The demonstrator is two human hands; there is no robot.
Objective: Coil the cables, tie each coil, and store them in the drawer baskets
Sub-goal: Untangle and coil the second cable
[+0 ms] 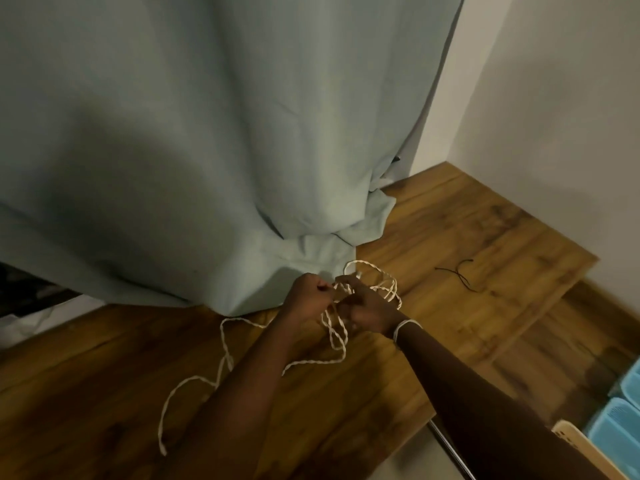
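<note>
Two forearms reaching over a wooden tabletop (450, 237) to work a white twisted cable (334, 336).

Left hand (311, 292) and right hand (367, 313) meet near the far edge of the tabletop, each clenched on strands of the cable; several loops bunch between and beyond the hands, while a loose tail trails left across the wood toward the near edge. A thin black tie (459, 275) lies apart at right. Pale curtain (207, 133) hangs behind; blue baskets (616, 427) sit at lower right.
</note>
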